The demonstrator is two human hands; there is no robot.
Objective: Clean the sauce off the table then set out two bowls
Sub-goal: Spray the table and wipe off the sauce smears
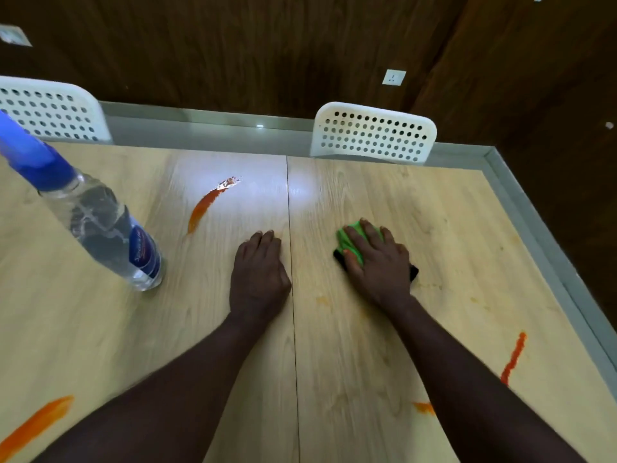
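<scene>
Head view: orange-red sauce streaks (203, 208) on pale table (100, 329), left hand (258, 279) flat, right hand (377, 262) flat atop green cloth (340, 240)

Overhead glare on table (367, 329); blurred edges

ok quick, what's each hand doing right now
Left hand: open, flat on the table, holding nothing.
Right hand: open, fingers spread, pressing the green cloth onto the table.

Orange-red sauce streaks (202, 208) lay scattered across the pale wooden bench (350, 345); a green-and-black sponge (341, 243) sat flat right of its centre seam.
</scene>
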